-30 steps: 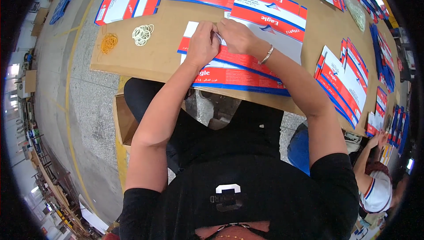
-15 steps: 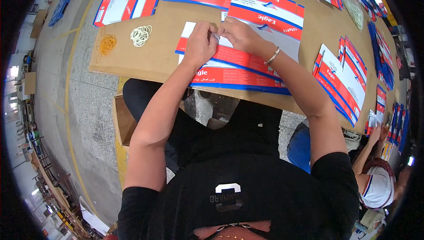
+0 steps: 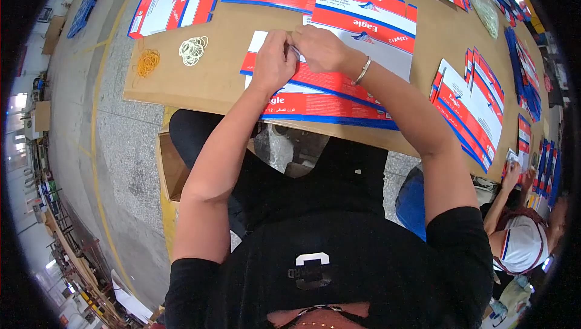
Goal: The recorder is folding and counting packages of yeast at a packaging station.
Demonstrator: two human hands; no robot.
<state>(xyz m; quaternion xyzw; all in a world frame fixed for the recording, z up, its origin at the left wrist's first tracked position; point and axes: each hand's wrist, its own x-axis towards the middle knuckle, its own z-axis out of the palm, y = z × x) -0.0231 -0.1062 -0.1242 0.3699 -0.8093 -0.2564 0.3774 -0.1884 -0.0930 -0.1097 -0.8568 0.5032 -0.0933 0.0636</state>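
My left hand (image 3: 273, 63) and my right hand (image 3: 324, 49) meet over a flat carton (image 3: 330, 84) near the front edge of the table. Both have their fingers bent and pinched together, knuckles up. A small whitish bit shows between the fingertips; its kind is hidden by the hands. The carton is red, white and blue and lies on another flat carton (image 3: 315, 103) of the same print. Just beyond my right hand lies a larger flat carton (image 3: 390, 57), partly under my right forearm.
Orange rubber bands (image 3: 147, 63) and pale rubber bands (image 3: 193, 51) lie in heaps on the brown table (image 3: 230, 81). More flat cartons stand left (image 3: 160, 5) and right (image 3: 469, 108). A clear bag (image 3: 483, 11) lies far right. A co-worker's hand (image 3: 512, 175) handles cartons there.
My right hand has shifted slightly left and turned, coming closer to my left hand. My left hand stays nearly in place. The co-worker at the right has moved a little.
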